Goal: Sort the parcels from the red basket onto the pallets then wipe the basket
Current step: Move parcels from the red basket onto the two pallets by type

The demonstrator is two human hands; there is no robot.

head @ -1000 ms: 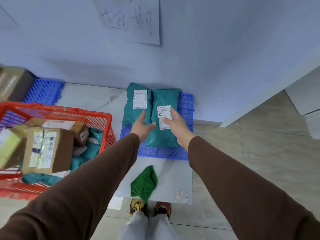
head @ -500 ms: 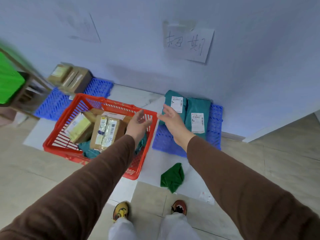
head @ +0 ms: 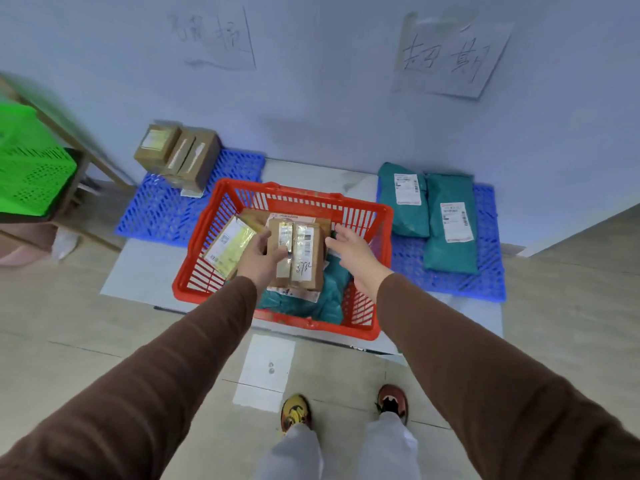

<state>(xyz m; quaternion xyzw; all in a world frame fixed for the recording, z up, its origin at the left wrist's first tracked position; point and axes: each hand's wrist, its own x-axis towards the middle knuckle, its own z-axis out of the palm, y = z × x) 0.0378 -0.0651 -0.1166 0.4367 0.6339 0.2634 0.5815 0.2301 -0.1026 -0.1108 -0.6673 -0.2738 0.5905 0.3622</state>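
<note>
The red basket [head: 199, 254] stands on the floor in front of me. It holds a taped cardboard box [head: 304, 258] marked 3732, a yellow-labelled box [head: 228, 247] and teal mailer bags [head: 329, 292]. My left hand [head: 261, 259] grips the marked box at its left edge, thumb across its face. My right hand [head: 353, 254] hovers open just right of that box, fingers spread, not touching it. Two teal bags [head: 450, 233] lie on the right blue pallet [head: 488, 271]. Several cardboard boxes [head: 180, 154] sit on the left blue pallet [head: 156, 209].
Handwritten paper signs [head: 450, 57] hang on the wall above each pallet. A green crate [head: 27, 168] sits on a wooden stand at far left. A white sheet [head: 266, 368] lies on the tiles near my shoes [head: 294, 410].
Both hands left the teal bags on the right pallet and swung left over the basket. My left hand has closed on the marked box. The view turned left.
</note>
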